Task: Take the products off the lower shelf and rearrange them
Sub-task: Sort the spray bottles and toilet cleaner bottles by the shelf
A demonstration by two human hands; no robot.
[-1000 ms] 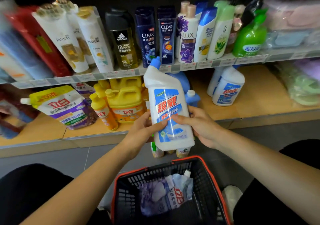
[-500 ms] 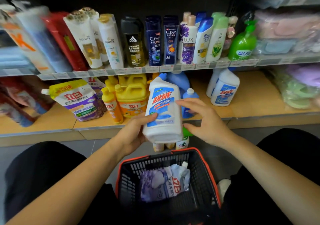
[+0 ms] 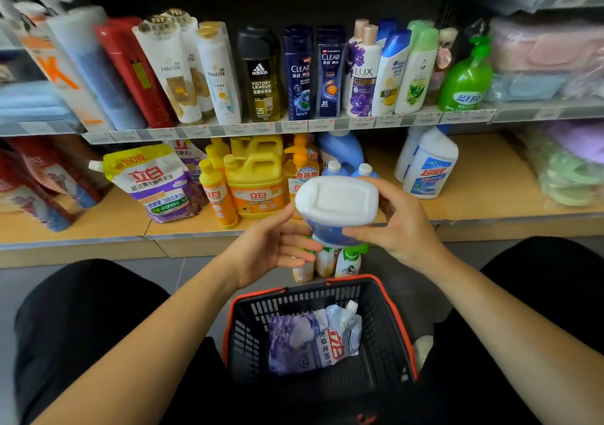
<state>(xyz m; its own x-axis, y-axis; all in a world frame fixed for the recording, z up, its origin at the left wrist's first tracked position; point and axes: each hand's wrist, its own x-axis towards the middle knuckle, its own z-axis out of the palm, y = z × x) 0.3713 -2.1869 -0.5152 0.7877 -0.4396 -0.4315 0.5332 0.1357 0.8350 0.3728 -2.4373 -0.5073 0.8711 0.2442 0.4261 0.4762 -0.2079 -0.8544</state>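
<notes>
In front of the lower shelf's [image 3: 490, 195] front edge, above a black basket [image 3: 387, 326], a person is holding a white cleaner bottle [image 3: 336, 200] tipped so that its flat base is facing the camera. The right hand [image 3: 402, 228] is gripping the bottle's right side with its fingers curled round the body. The left hand [image 3: 271, 248] is cupping it from the lower left, its fingers fairly straight, their tips touching the blue-labelled wall but not closing round it. The moulded plastic is looking stiff and smooth. If full, it will probably be heavy and liable to slip, so a grip round the broad body is seeming safest. The neck is lying hidden behind the base. A matching bottle [image 3: 428, 166] is standing upright further right on the shelf, and a refill pouch [image 3: 313, 343] is lying in the basket.
</notes>
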